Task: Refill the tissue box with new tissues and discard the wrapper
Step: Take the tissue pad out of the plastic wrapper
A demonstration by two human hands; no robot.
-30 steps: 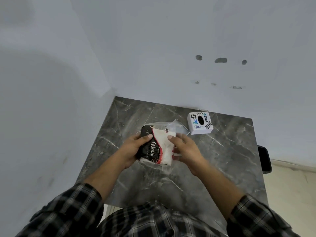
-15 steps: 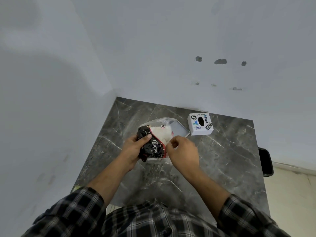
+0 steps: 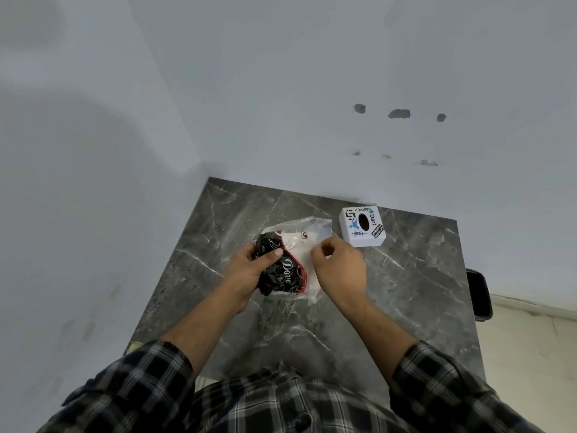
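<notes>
A tissue pack in a black, red and clear plastic wrapper (image 3: 285, 271) lies in the middle of the marble table (image 3: 415, 285). White tissues (image 3: 301, 250) show through its clear part. My left hand (image 3: 249, 270) grips the black end of the wrapper, thumb on top. My right hand (image 3: 338, 268) is closed, pinching the clear plastic at the pack's right side. The white cube tissue box (image 3: 362, 225), with stickers and a dark oval slot on top, stands on the table just beyond my right hand, apart from it.
Pale walls close in the table at the left and the back. A dark object (image 3: 479, 293) sits past the table's right edge above a light floor (image 3: 530, 345). My plaid sleeves fill the bottom of the view.
The wrapper's black end has crumpled tighter under my left hand. My right hand went from flat on the pack to a closed pinch on the clear plastic and shifted slightly away from me.
</notes>
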